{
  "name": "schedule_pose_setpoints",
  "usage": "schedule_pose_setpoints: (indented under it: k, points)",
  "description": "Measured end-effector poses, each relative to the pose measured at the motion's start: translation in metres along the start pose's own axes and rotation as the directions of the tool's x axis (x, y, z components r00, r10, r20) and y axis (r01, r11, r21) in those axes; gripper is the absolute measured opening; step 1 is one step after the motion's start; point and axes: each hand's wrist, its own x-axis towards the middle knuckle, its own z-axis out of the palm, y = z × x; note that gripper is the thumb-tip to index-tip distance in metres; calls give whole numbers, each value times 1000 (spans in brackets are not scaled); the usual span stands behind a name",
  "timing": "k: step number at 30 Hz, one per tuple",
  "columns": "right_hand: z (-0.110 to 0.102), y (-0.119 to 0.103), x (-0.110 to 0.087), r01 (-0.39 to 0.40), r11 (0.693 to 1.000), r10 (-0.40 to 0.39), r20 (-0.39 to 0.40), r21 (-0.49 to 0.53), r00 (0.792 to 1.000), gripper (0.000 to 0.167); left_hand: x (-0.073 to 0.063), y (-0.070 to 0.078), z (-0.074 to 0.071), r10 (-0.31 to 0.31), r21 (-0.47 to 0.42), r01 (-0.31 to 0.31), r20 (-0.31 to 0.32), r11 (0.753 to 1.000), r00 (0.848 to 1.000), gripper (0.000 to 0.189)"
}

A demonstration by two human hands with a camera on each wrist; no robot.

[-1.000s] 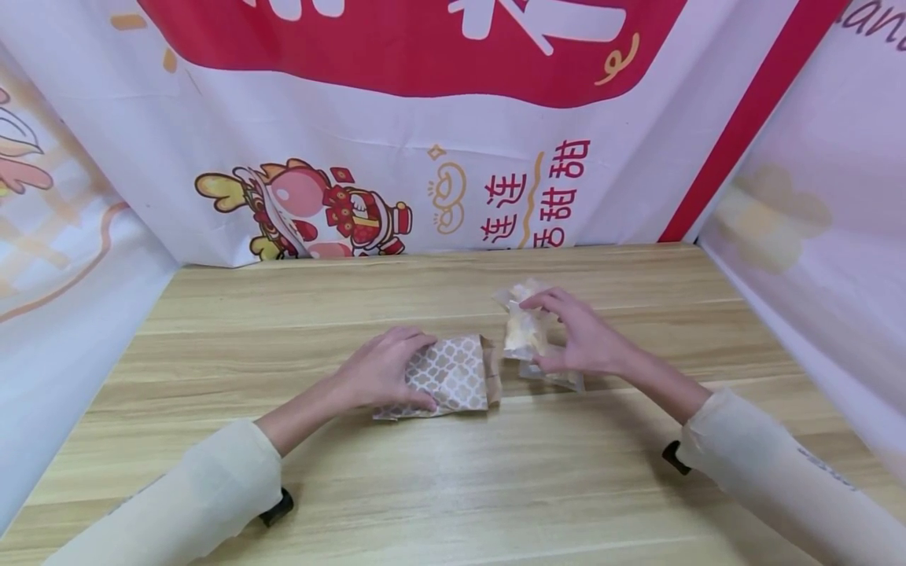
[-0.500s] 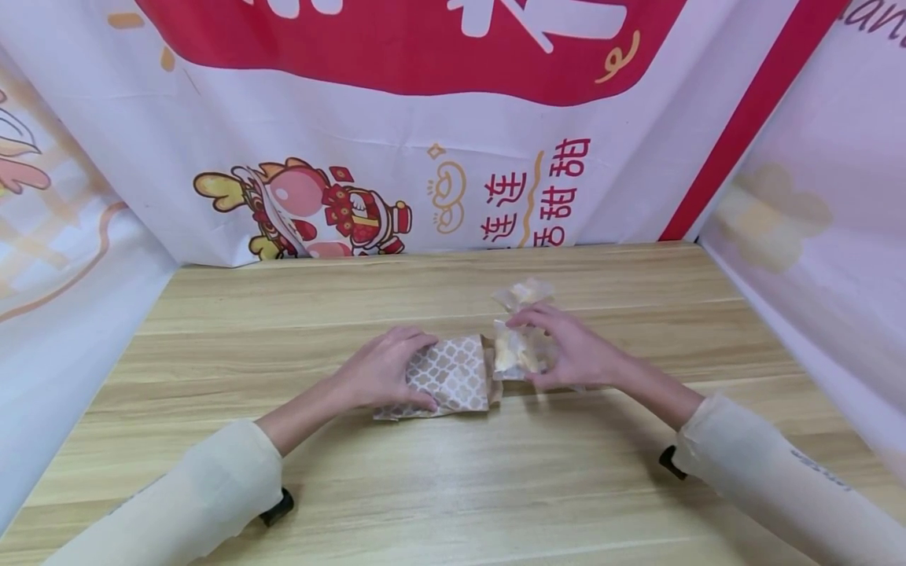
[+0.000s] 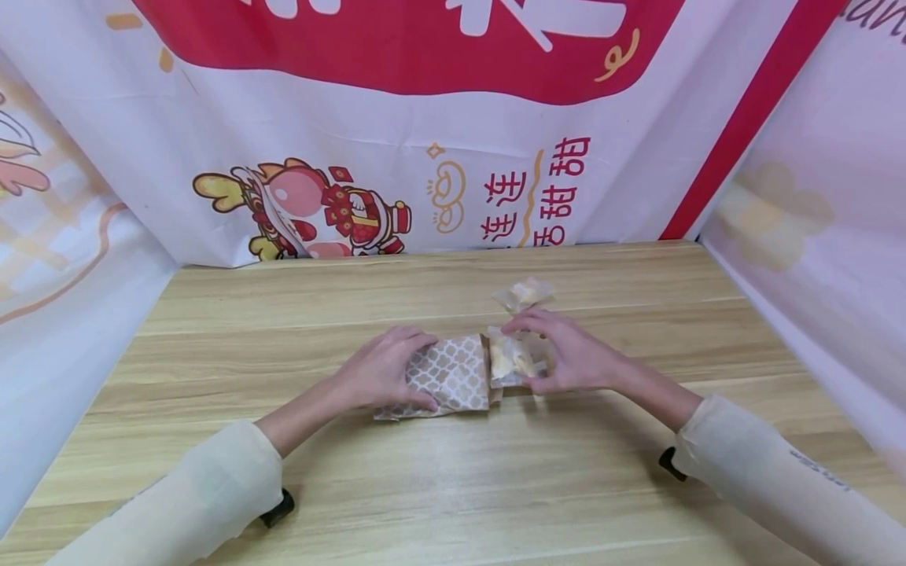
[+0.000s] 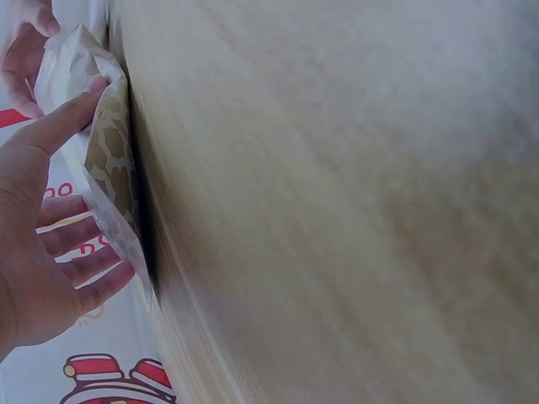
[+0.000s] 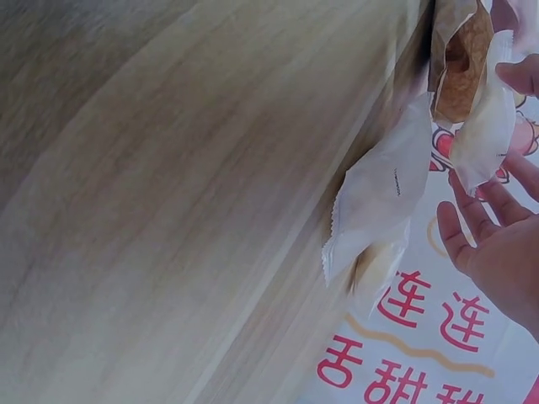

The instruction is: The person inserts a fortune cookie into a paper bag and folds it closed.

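Observation:
A flat paper bag [image 3: 453,373] with a white and tan lattice print lies on the table. My left hand [image 3: 382,369] grips its left part, thumb on the near edge and fingers at the far edge. The bag's brown mouth [image 5: 461,63] gapes to the right. Between thumb and fingers, my right hand [image 3: 576,354] pinches a small translucent packet [image 3: 508,358] of pale yellowish food right at that mouth. A similar packet [image 3: 525,294] lies just behind. Another white packet [image 5: 383,189] shows on the table in the right wrist view, mostly hidden under the hand in the head view.
The wood-grain table [image 3: 439,487] extends all round the bag. A printed white and red cloth [image 3: 453,181] closes off the back, and pale cloth walls [image 3: 800,196] stand at both sides.
My right hand has brought the packet left and nearer, up to the bag's mouth, uncovering the packet behind. My left hand and the bag have hardly moved.

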Motion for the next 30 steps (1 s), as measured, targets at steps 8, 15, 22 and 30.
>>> schedule_pose_setpoints:
  k: [8, 15, 22, 30]
  points:
    - [1, 0, 0, 23, 1000, -23, 16, -3, 1000, 68, 1, 1, -2, -1, 5, 1, 4, 1000, 1000, 104]
    - [2, -1, 0, 36, 999, -36, 49, -9, 998, 65, 0, 2, -3, -6, 8, 6, 10, 1000, 1000, 104]
    - [4, -3, 6, 54, 998, -53, 87, -11, 995, 64, 1, 1, -1, 8, 7, -8, 2, 1000, 1000, 104]
    - [5, -6, 11, -20, 999, 27, 142, -46, 990, 67, 1, 3, -3, 24, 8, -24, -2, 1000, 1000, 103]
